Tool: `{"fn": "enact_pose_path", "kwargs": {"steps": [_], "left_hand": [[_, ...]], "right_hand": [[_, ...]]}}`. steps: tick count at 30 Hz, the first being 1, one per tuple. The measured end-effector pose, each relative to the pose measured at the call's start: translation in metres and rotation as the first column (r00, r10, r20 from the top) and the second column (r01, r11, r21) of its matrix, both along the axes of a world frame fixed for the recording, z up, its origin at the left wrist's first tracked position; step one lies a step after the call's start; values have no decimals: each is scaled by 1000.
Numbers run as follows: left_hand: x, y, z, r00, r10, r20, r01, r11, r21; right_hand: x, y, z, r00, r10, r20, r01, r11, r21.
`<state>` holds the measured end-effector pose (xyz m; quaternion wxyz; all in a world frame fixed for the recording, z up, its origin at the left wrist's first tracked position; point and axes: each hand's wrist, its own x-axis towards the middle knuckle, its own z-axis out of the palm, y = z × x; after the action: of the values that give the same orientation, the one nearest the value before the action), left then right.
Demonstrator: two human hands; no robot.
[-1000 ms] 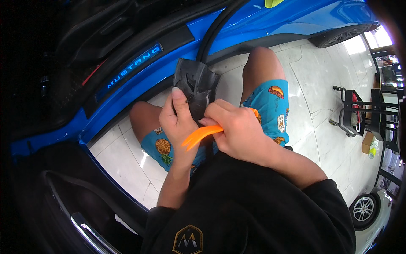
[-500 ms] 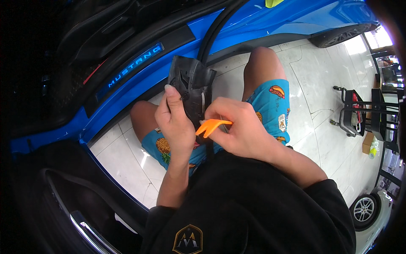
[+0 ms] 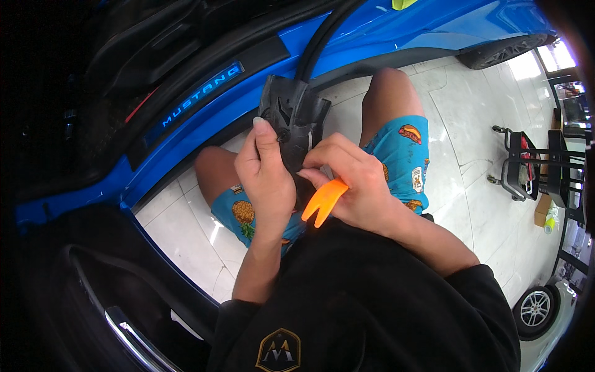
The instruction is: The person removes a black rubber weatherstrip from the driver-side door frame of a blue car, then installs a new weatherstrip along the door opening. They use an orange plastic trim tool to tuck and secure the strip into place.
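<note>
My left hand (image 3: pixel 269 177) is closed on the left edge of a black plastic trim panel (image 3: pixel 296 118), its thumb lying along the front face. The panel stands upright between my knees and has a dark cut-out near its top. Against the panel's lower right side, my right hand (image 3: pixel 353 183) pinches with thumb and forefinger. That same hand also keeps an orange forked trim tool (image 3: pixel 325 201) tucked in its palm, prongs pointing down and left. Whether the pinching fingertips hold some small piece is hidden.
A blue car's open doorway has a lit sill plate (image 3: pixel 204 93). The open door (image 3: pixel 105 273) is at lower left, and black weatherstrip (image 3: pixel 319 46) hangs behind the panel. On the tiled floor at right stand a black rolling cart (image 3: pixel 519 164), a cardboard box (image 3: pixel 543 209) and a white car's wheel (image 3: pixel 534 313).
My right hand has turned, so the orange tool swings from pointing left to pointing down. Its fingertips now meet the panel's edge. Panel and both hands appear slightly farther right.
</note>
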<state>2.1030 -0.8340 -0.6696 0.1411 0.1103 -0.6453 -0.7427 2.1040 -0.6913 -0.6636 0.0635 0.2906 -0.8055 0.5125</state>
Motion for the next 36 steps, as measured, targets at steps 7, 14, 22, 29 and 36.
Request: {"fn": "enact_pose_path", "kwargs": {"steps": [7, 14, 22, 29, 36], "left_hand": [[0, 0, -3, 1000, -20, 6, 20, 1000, -12], [1, -4, -6, 996, -49, 70, 54, 996, -76], [-1, -7, -14, 991, -91, 101, 92, 996, -6], [-2, -5, -12, 991, -57, 117, 53, 998, 30], [-4, -12, -15, 953, -256, 164, 209, 944, 257]], "right_hand": [[0, 1, -7, 997, 1, -82, 4, 998, 61], [-1, 10, -5, 999, 53, -3, -53, 998, 41], [0, 14, -5, 996, 44, -76, -42, 999, 26], [5, 7, -3, 994, 23, -108, -17, 998, 59], [-4, 5, -11, 996, -19, -85, 20, 1000, 10]]}}
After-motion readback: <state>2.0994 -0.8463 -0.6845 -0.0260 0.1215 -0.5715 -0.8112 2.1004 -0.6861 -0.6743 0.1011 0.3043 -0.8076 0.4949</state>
